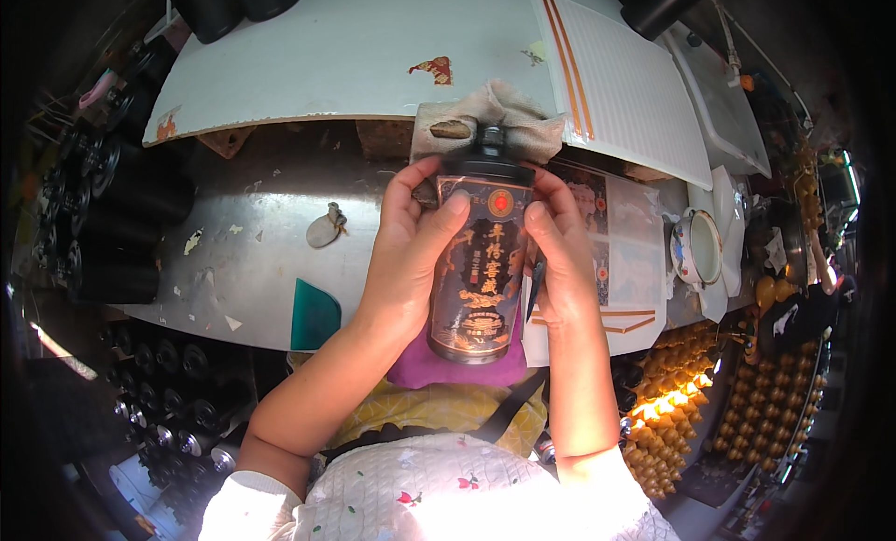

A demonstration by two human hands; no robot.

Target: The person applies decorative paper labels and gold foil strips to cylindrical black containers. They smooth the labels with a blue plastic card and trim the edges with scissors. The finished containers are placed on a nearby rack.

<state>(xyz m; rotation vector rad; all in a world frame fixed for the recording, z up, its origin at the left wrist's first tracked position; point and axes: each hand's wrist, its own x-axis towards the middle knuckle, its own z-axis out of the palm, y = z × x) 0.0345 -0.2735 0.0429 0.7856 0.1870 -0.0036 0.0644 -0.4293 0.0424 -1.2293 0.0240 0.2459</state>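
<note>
Two-handed grip clamped on dark bottle: left hand at nine o'clock, right hand at three. Crumpled cloth at twelve, bowl farther out at three.

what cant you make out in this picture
Head view: the far side of the dark bottle, turned away from the camera.
Head view: some fingertips of the left hand and right hand, hidden behind the bottle.
Head view: the full shape of the black cylinders at upper left, cut off by the upper edge.
Head view: details of the sunlit golden pieces, lost in glare.
</note>
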